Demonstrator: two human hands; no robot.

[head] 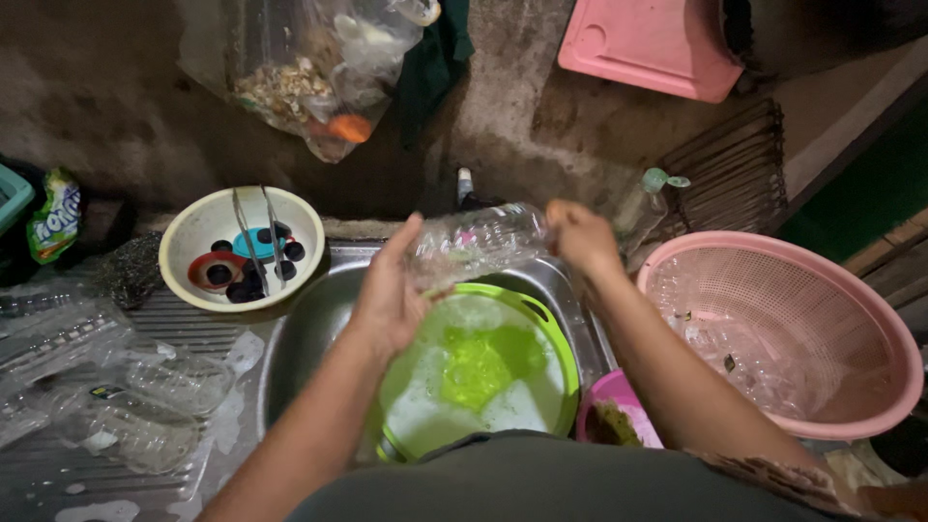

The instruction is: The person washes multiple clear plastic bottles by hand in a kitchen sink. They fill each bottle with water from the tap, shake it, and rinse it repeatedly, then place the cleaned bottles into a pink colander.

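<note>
I hold a clear plastic bottle (476,242) sideways over a green basin (541,319) of soapy water that sits in a metal sink (300,329). My left hand (389,290) grips the bottle's left end. My right hand (580,235) is closed on its right end. Foam floats across the green basin below the bottle.
A cream bowl (198,227) with bottle caps and metal tongs stands left of the sink. Clear plastic containers (126,387) lie on the drainboard. A pink basket (851,319) with clear plastic stands at the right. A small pink tub (604,391) sits beside the basin. A bag of scraps (309,77) hangs above.
</note>
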